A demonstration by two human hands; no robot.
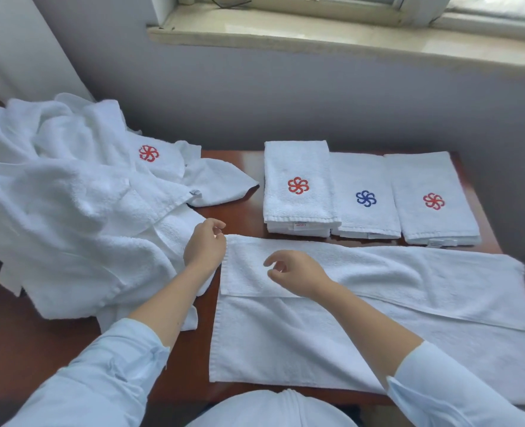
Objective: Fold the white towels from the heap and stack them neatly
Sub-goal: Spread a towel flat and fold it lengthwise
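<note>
A white towel (332, 334) lies spread across the near part of the table, its far long edge folded toward me as a flap (409, 272). My left hand (205, 248) hovers at the flap's left corner with loosely curled fingers, holding nothing. My right hand (295, 272) hangs just above the flap, fingers also relaxed and empty. A heap of unfolded white towels (70, 204) fills the left side; one shows a red pinwheel logo (148, 153). Three folded stacks sit at the back: red logo (298, 186), blue logo (366, 198), red logo (433, 201).
The table (239, 211) is reddish-brown wood, set against a grey wall below a stone window sill (316, 29). Its right edge runs behind the spread towel, which overhangs there. A strip of bare wood separates the heap from the folded stacks.
</note>
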